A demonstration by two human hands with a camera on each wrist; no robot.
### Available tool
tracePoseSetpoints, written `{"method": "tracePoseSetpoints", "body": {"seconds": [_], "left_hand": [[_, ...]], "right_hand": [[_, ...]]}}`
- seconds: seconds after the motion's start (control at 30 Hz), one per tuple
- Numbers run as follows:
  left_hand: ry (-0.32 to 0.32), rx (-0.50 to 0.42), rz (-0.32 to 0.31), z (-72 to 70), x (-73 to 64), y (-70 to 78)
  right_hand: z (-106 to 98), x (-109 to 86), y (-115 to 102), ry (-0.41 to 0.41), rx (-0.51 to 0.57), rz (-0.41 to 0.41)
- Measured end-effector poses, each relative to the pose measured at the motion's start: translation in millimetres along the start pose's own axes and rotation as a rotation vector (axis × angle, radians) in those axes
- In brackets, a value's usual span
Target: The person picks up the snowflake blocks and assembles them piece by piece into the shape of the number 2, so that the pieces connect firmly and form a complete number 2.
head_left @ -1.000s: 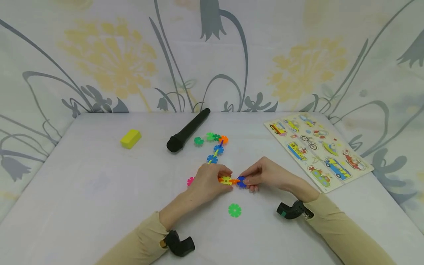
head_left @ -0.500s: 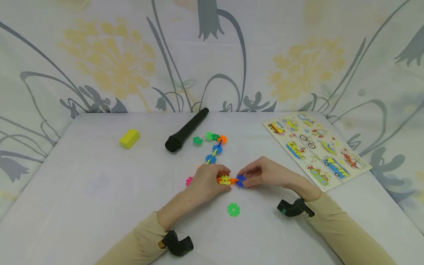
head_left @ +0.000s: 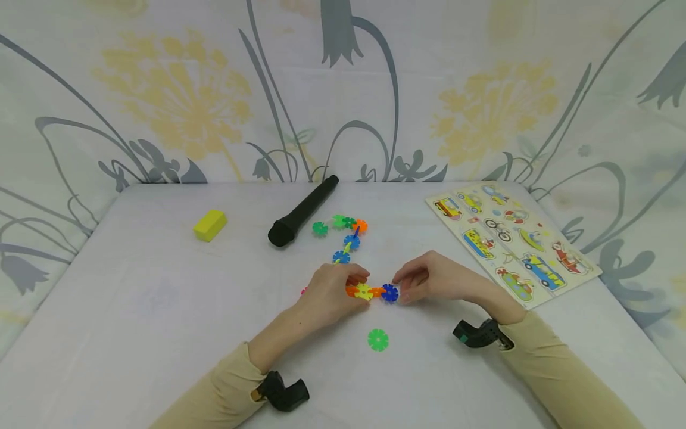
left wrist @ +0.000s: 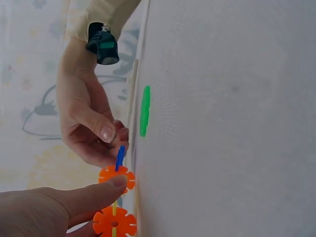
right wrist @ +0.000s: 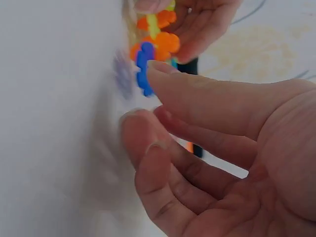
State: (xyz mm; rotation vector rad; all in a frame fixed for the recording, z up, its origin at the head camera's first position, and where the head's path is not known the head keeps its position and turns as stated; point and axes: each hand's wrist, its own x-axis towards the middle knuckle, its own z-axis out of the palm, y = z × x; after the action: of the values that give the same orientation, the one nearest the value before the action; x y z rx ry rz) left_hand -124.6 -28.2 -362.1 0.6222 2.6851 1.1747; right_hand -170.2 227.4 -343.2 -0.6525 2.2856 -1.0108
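Observation:
A chain of interlocking plastic flower discs curves across the table in the head view, partly hidden by my left hand (head_left: 328, 293). That hand pinches the chain near its front end, thumb on an orange disc (left wrist: 104, 174) in the left wrist view. Past the fingertips come a yellow disc (head_left: 364, 291), another orange disc (head_left: 377, 292) and, at the tip, a dark blue disc (head_left: 389, 292). My right hand (head_left: 447, 277) is just right of the blue disc, its fingers loosely bent and holding nothing. A loose green disc (head_left: 378, 339) lies flat in front.
Behind the hands, the chain's far part runs through blue discs (head_left: 341, 257) to green ones (head_left: 320, 229). A black microphone (head_left: 302, 211) lies beside it. A yellow block (head_left: 210, 225) is at the left, a picture puzzle board (head_left: 514, 238) at the right.
My right hand has let go of the dark blue disc and drawn slightly right. The blue disc stays on the chain's end. My left hand has shifted slightly left, still pinching the chain.

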Motion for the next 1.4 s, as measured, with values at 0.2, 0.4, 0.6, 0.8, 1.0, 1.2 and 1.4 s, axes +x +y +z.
{"method": "tracePoseSetpoints", "body": {"seconds": [0.2,0.4,0.6,0.8,1.0,1.2,1.4], "left_hand": [[0.002,-0.003,-0.004,-1.6,-1.2,0.3],[0.001,-0.039,-0.005,-1.6,-4.1,-1.2],[0.005,-0.047,0.0,-0.9,-4.8,-1.8],[0.018,-0.035,0.021,-1.4,-5.0,-1.8],[0.021,-0.036,0.019,-1.9,-5.6,-2.2],[0.013,-0.042,0.013,-1.5,-5.4,-3.5],[0.008,-0.041,0.008,-1.2,-4.5,-3.4]], "right_hand": [[-6.0,-15.3,-19.4,-0.029,-0.028,-0.09],[24.3,-12.9,-27.2,-0.159,-0.059,-0.196],[43.3,-10.9,-25.6,-0.18,-0.099,-0.241],[57.1,-6.6,-27.1,-0.19,-0.143,-0.239],[58.6,-7.2,-32.7,-0.203,-0.175,-0.149],[46.3,-9.2,-28.5,-0.242,-0.193,-0.2],[9.6,-12.2,-10.1,-0.074,-0.212,-0.217]]}}
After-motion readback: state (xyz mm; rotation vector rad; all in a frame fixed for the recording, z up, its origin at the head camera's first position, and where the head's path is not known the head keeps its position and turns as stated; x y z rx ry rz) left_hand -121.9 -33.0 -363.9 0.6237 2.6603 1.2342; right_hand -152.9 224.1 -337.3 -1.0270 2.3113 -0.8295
